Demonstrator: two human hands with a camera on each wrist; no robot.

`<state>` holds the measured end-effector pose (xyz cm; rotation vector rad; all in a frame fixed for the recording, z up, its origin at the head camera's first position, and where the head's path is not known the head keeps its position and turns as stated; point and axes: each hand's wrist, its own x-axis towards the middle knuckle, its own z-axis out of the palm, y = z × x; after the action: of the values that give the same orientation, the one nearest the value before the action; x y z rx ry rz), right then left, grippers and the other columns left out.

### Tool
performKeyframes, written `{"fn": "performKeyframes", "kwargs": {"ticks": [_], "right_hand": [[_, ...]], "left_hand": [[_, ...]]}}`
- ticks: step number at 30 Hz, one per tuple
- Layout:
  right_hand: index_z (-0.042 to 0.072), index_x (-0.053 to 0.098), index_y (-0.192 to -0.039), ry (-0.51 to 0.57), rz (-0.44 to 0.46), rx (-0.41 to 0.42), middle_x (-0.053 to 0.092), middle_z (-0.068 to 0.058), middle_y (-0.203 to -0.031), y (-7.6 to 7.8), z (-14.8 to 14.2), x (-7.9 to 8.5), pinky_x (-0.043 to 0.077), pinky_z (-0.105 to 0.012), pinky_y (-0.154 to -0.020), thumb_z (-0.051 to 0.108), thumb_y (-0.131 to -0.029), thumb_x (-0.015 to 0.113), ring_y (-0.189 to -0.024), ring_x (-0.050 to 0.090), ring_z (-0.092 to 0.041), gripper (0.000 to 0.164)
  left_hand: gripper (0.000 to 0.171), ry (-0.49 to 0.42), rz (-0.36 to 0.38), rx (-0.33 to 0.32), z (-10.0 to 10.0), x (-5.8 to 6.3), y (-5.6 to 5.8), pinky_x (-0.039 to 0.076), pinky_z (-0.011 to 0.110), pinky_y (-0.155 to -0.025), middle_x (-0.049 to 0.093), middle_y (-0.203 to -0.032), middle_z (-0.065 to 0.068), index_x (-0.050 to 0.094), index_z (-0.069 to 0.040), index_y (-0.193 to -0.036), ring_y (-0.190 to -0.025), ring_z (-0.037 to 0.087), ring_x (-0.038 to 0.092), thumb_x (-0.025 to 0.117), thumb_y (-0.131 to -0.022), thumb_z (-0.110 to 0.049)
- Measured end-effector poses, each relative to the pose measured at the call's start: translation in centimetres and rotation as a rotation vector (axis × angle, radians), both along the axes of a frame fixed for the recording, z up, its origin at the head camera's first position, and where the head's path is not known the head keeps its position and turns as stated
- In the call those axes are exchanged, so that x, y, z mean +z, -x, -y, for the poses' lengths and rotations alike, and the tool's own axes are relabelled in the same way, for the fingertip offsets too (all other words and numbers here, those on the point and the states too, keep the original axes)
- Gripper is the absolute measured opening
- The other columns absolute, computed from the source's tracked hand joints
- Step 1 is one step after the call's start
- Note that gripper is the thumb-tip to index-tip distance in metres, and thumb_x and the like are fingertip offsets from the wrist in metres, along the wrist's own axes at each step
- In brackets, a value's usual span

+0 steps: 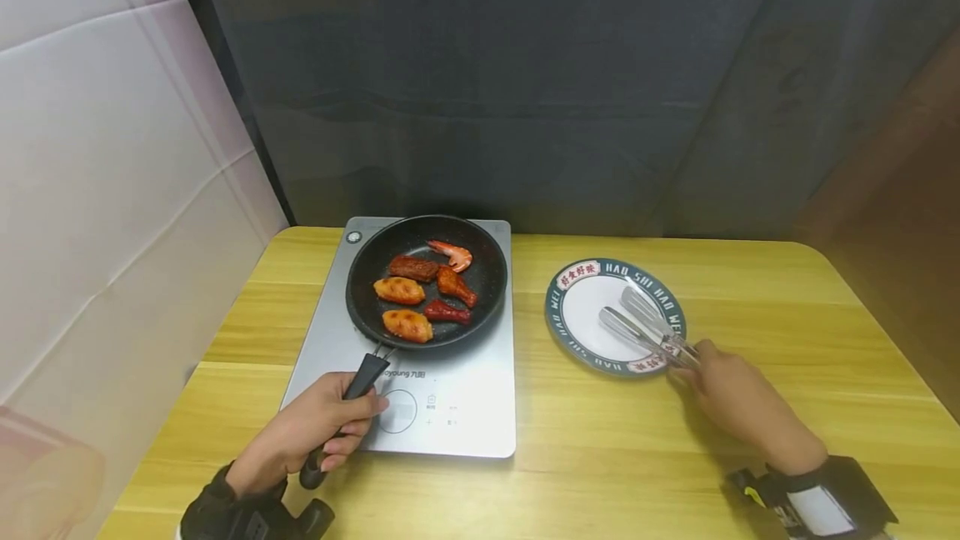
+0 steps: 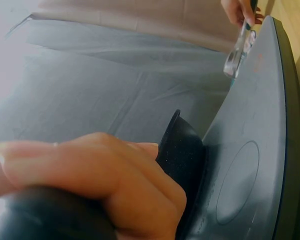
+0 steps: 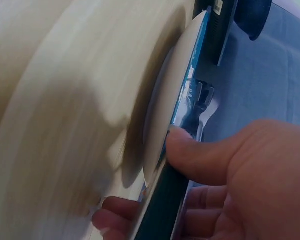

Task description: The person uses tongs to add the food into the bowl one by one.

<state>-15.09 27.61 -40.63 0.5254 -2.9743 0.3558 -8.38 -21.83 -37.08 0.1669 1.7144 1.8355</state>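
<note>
My left hand (image 1: 318,419) grips the black handle (image 1: 367,373) of a frying pan (image 1: 487,252), thumb along the handle's side. In the pan lie a shrimp (image 1: 459,257), a dark browned piece of meat (image 1: 412,267), two golden wing-like pieces (image 1: 399,290) and two reddish drumsticks (image 1: 447,312). My right hand (image 1: 731,398) holds metal tongs (image 1: 637,332) by the handle end. Their tips are apart, over the plate (image 1: 573,336), with nothing between them. The plate is white with a green lettered rim. In the right wrist view, the thumb presses on the tongs' handle (image 3: 162,210).
The pan rests on a silver induction cooker (image 1: 480,427) with a round control mark at its front. Both cooker and plate are on a yellow wooden table (image 1: 577,473). A dark grey curtain (image 1: 525,107) stands behind, with a pale cloth wall (image 1: 112,173) at the left.
</note>
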Motion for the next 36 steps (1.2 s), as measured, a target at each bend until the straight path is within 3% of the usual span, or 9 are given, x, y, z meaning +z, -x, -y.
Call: {"fn": "performKeyframes", "kwargs": {"ticks": [12, 20, 25, 30, 33, 36], "right_hand": [[-0.003, 0.048, -0.081, 0.006, 0.05, -0.027, 0.042, -0.005, -0.067, -0.5, -0.9, -0.1, 0.041, -0.038, -0.047, 0.012, -0.085, 0.071, -0.057, 0.043, -0.021, 0.028], [-0.008, 0.05, -0.088, 0.002, 0.049, -0.022, 0.043, -0.006, -0.069, -0.7, -1.3, -0.4, 0.042, -0.037, -0.047, 0.014, -0.085, 0.072, -0.058, 0.044, -0.021, 0.032], [-0.017, 0.048, -0.109, -0.017, 0.051, -0.007, 0.055, -0.024, -0.084, -0.8, -1.6, -0.1, 0.051, -0.052, -0.062, 0.017, -0.085, 0.073, -0.073, 0.058, -0.038, 0.049], [-0.015, 0.045, -0.12, -0.038, 0.049, -0.008, 0.055, -0.034, -0.096, -1.0, -1.7, 0.9, 0.049, -0.06, -0.069, 0.021, -0.087, 0.072, -0.085, 0.057, -0.052, 0.057], [-0.014, 0.046, -0.122, -0.028, 0.006, 0.016, 0.056, -0.035, -0.098, -1.3, -1.3, 1.6, 0.048, -0.061, -0.07, 0.021, -0.087, 0.072, -0.087, 0.056, -0.053, 0.056], [-0.01, 0.052, -0.119, 0.023, -0.115, 0.079, 0.06, -0.029, -0.098, -1.8, -0.3, 2.4, 0.05, -0.057, -0.069, 0.018, -0.084, 0.074, -0.085, 0.059, -0.046, 0.049]], "left_hand": [[0.027, 0.021, 0.01, -0.002, 0.3, -0.1, 0.0, 0.033, 0.02, -0.034, 0.034, -0.057, -0.005, 0.041, -0.006, -0.076, -0.037, 0.004, 0.033, 0.055, -0.098, -0.014], [0.027, 0.035, 0.021, 0.011, 0.2, -0.1, 0.0, 0.032, 0.02, -0.034, 0.034, -0.058, -0.005, 0.041, -0.006, -0.076, -0.038, 0.004, 0.033, 0.056, -0.097, -0.015], [0.028, 0.046, 0.027, 0.025, 0.0, 0.0, 0.2, 0.031, 0.02, -0.034, 0.034, -0.057, -0.005, 0.041, -0.006, -0.076, -0.038, 0.004, 0.032, 0.058, -0.096, -0.015], [0.027, 0.05, 0.037, 0.029, -0.2, -0.1, 0.4, 0.031, 0.02, -0.034, 0.034, -0.057, -0.005, 0.041, -0.006, -0.077, -0.038, 0.004, 0.032, 0.058, -0.096, -0.016], [0.028, 0.048, 0.051, 0.032, -0.1, -0.1, 0.5, 0.032, 0.02, -0.034, 0.035, -0.057, -0.005, 0.042, -0.005, -0.078, -0.038, 0.005, 0.034, 0.058, -0.097, -0.019], [0.031, 0.041, 0.045, 0.04, 0.0, -0.1, 0.8, 0.038, 0.022, -0.036, 0.039, -0.06, -0.002, 0.042, -0.001, -0.084, -0.041, 0.007, 0.039, 0.055, -0.099, -0.025]]}}
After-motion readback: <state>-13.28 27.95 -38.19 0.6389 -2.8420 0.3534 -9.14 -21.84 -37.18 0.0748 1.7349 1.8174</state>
